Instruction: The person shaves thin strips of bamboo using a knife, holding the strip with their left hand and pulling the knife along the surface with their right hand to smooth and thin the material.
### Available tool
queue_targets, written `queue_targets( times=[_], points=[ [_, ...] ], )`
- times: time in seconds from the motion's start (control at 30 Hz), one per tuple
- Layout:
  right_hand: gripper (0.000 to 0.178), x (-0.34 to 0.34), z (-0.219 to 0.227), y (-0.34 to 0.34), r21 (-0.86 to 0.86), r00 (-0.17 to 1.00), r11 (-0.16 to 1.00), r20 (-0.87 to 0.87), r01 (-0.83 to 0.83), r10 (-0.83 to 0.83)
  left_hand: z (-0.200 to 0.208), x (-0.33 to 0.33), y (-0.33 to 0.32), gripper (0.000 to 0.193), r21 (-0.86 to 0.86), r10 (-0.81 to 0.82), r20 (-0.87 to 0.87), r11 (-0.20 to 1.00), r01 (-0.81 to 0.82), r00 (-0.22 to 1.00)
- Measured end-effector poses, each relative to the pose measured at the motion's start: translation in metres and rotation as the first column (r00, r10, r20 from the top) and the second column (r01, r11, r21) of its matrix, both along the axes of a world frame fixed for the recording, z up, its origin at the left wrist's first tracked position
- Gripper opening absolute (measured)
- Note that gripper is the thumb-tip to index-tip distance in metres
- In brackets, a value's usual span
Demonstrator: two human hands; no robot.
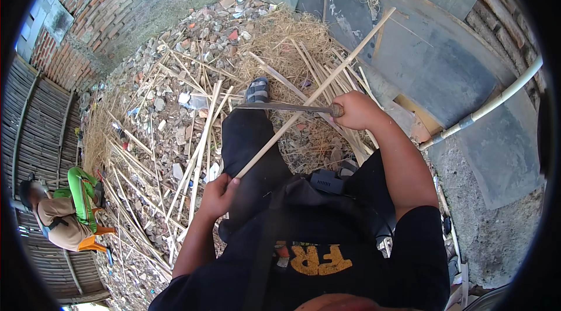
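Note:
My left hand is closed around the near end of a long pale bamboo strip, which slants up and away to the right over my thigh. In my right hand is the wooden handle of a machete, its long dark blade pointing left. The blade crosses the strip about midway along; whether its edge bites into the strip I cannot tell. My dark trouser leg and sandalled foot lie beneath the two.
Several bamboo strips lie on rubble-strewn ground, with a heap of shavings ahead. Grey panels and a pale pole stand right. A person sits at far left on an orange stool near a bamboo wall.

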State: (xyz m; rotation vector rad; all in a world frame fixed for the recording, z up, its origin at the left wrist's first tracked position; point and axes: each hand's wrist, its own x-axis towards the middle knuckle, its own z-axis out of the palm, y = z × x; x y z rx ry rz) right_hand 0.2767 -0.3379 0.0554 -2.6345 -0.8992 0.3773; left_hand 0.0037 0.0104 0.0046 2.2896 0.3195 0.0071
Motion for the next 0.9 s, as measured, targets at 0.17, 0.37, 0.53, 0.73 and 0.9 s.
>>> queue_targets(
  times=[0.17,0.37,0.53,0.73,0.9],
  points=[
    [0.028,-0.005,0.004,0.001,0.050,0.999,0.999,0.047,-0.011,0.008,-0.001,0.001,0.001,0.039,-0.008,0.000,-0.010,1.000,0.000,1.000],
    [0.032,0.000,0.011,-0.009,0.058,0.998,0.997,-0.026,-0.050,0.052,-0.011,-0.001,0.001,0.038,0.055,0.001,0.077,0.998,-0.005,0.997],
    [0.030,0.011,-0.003,-0.009,0.143,0.991,0.990,-0.134,0.005,0.014,-0.012,0.001,-0.008,0.037,0.062,0.038,0.151,0.997,-0.047,0.988],
    [0.021,-0.010,0.011,0.009,0.003,0.999,1.000,-0.032,-0.020,0.020,-0.002,-0.004,-0.010,0.038,0.215,0.034,0.104,0.975,-0.056,0.994],
    [0.036,0.048,-0.023,-0.030,0.272,0.968,0.929,-0.084,0.250,-0.236,-0.009,-0.004,-0.013,0.040,0.118,0.048,0.156,0.991,-0.067,0.987]
  ],
)
